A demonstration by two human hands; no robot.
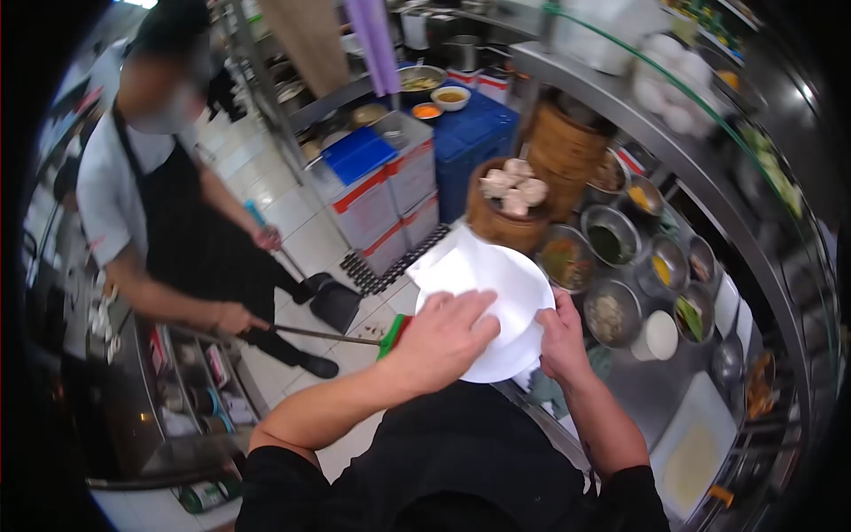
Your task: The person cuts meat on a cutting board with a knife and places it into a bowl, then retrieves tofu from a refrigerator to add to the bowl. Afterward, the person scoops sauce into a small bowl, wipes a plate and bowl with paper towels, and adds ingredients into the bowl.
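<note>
A white round plate [523, 297] is held tilted in front of my body. My right hand [561, 337] grips its right rim, thumb on the upper face. Over the plate's left part, my left hand [450, 340] has its fingers bent against a white cloth or paper [452, 264], which lies across the plate and sticks out past the upper left rim. White on white makes the edge between cloth and plate hard to see.
At left, a person [168, 186] holds a broom [390, 337] and a dustpan [332, 300]. Beyond the plate stands a bamboo steamer [505, 222] with pale buns. Metal bowls [613, 312] of ingredients and a cutting board [696, 443] are at right, under a metal shelf [660, 115].
</note>
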